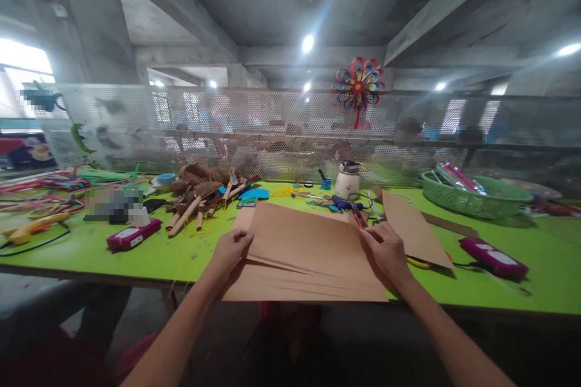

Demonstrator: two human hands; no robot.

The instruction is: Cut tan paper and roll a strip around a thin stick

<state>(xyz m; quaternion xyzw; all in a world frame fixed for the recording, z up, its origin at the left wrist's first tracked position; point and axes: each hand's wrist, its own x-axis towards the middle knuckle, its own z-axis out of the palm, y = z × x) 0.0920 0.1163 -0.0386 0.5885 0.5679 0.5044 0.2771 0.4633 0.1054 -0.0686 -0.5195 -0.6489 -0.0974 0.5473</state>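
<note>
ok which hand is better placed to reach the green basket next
Probably the right hand: it holds the brown sheet by its right side, nearer the green basket. The left hand, at the sheet's opposite side, would likely reach across.

The paper sheets (308, 239) are plain light brown, and the table (551, 242) is bright lime green. The basket (485, 202) is a softer green, dotted with little holes. Two boxes (134, 234) are purple with pale patches. The jug (348, 184) is cream with a dark top. The hanging flower (358, 86) is mixed — red, blue and yellow.
</note>
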